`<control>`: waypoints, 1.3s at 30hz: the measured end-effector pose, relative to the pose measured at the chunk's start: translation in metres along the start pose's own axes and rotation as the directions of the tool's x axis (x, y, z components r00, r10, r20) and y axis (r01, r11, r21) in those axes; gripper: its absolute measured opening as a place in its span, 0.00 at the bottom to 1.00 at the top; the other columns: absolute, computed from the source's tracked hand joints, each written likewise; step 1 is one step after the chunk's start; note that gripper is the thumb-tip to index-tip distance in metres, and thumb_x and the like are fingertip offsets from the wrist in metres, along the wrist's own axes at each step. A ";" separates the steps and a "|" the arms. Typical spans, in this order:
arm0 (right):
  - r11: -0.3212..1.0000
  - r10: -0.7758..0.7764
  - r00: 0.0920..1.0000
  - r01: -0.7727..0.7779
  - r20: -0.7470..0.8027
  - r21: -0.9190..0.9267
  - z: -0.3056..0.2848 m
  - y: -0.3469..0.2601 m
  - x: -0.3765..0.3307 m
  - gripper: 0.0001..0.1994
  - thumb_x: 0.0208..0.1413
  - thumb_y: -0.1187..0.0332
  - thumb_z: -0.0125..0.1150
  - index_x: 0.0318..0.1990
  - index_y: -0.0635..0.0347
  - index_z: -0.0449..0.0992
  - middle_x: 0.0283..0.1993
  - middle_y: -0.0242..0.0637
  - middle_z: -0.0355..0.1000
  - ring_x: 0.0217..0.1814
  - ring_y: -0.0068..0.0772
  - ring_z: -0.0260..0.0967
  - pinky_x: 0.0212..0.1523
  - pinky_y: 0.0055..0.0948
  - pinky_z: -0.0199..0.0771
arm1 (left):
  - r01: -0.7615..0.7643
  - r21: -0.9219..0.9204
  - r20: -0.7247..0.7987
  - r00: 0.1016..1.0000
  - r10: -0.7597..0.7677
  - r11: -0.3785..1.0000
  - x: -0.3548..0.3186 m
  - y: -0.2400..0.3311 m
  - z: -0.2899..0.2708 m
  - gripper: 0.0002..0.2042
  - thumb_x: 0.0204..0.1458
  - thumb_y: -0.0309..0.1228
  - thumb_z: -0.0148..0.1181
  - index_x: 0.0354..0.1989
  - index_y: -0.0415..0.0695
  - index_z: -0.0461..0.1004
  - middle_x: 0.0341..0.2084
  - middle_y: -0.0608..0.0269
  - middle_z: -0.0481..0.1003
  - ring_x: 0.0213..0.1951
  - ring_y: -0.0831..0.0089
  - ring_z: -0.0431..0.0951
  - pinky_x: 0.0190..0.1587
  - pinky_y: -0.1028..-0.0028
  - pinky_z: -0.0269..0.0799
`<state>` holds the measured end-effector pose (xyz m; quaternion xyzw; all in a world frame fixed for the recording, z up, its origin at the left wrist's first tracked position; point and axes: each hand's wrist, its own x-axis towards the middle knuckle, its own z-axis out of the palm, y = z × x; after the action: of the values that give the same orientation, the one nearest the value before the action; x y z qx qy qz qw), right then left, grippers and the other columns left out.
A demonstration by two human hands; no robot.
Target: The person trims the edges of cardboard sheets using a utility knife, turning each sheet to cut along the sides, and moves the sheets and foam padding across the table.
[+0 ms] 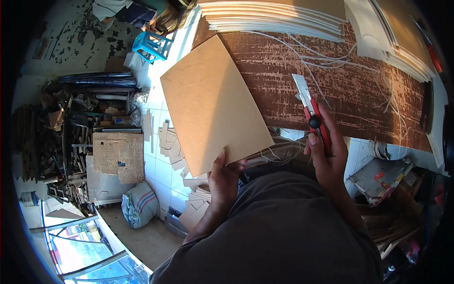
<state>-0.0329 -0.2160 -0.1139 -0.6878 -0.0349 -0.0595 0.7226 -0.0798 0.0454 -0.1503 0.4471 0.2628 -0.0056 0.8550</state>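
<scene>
My left hand (223, 182) grips the lower edge of a tan rectangular board (215, 109), thumb on top and fingers beneath. The board lies tilted, its upper right part over the scratched brown worktable (265, 94) and its left side sticking out past the table. In my right hand (328, 151) is a red utility knife (313, 118) with a black round knob. Its wide blade is out and points up and away from me, over the table and apart from the board. My right fingers are wrapped round the handle.
Stacked boards (274, 23) lie along the table's far edge, with another stack (402, 42) at the right. Loose white string (331, 61) trails over the tabletop. A blue stool (151, 46) stands far left near another person (137, 14). Cut offcuts (172, 146) litter the tiled floor.
</scene>
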 end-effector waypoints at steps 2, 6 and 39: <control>1.000 0.005 1.000 -0.005 0.015 0.010 -0.003 0.005 -0.003 0.28 0.73 0.72 0.53 0.77 0.64 0.59 0.59 0.43 0.73 0.35 0.16 0.65 0.37 0.20 0.71 | -0.007 0.028 0.003 1.000 0.007 1.000 0.002 -0.003 -0.003 0.20 0.67 0.41 0.58 0.60 0.43 0.71 0.47 0.57 0.79 0.41 0.62 0.82 0.42 0.67 0.76; 1.000 0.011 1.000 -0.011 -0.014 0.018 -0.009 0.012 -0.004 0.28 0.73 0.71 0.54 0.77 0.64 0.59 0.55 0.39 0.73 0.35 0.17 0.65 0.36 0.20 0.71 | -0.005 0.098 0.014 1.000 0.004 0.995 0.002 -0.004 -0.005 0.20 0.68 0.43 0.57 0.60 0.42 0.71 0.47 0.55 0.80 0.42 0.61 0.83 0.44 0.66 0.76; 0.456 -0.336 0.922 0.339 0.194 -0.823 -0.020 -0.006 0.078 0.29 0.63 0.71 0.64 0.72 0.52 0.68 0.42 0.42 0.68 0.41 0.44 0.71 0.37 0.44 0.76 | -0.735 0.152 0.111 0.677 0.728 0.661 0.046 0.047 -0.029 0.20 0.72 0.32 0.52 0.64 0.30 0.71 0.59 0.44 0.77 0.59 0.55 0.79 0.65 0.53 0.76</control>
<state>0.0433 -0.2391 -0.0983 -0.9288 -0.1384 -0.2094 0.2726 -0.0411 0.1067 -0.1488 0.5916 0.0423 0.3048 0.7452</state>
